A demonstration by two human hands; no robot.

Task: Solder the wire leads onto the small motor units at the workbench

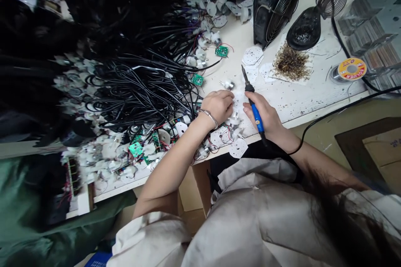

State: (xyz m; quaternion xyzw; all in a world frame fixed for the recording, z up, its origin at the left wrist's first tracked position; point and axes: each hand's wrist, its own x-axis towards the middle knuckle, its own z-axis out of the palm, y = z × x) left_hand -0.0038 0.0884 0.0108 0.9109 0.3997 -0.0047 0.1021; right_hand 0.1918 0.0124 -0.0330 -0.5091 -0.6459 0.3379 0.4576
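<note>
My right hand (pixel 266 114) grips a blue-handled soldering iron (pixel 256 113), its dark tip pointing up and away from me over the white bench. My left hand (pixel 218 106), with a bracelet at the wrist, rests on the bench with its fingers curled down; whatever is under them is hidden. Just beyond those fingers lies a small motor with a white fitting (pixel 228 85). Below the same hand are a white octagonal plate (pixel 238 148), thin red wires and more small motors. A green circuit board (pixel 197 79) sits to its upper left.
Bundles of black cables (pixel 140 87) cover the left side of the bench. At the back stands a black fan (pixel 278 6). Right of it are an iron stand (pixel 303 29), brown solder crumbs (pixel 292 62) and a solder reel (pixel 351 69). The iron's cord (pixel 328 112) crosses the front edge.
</note>
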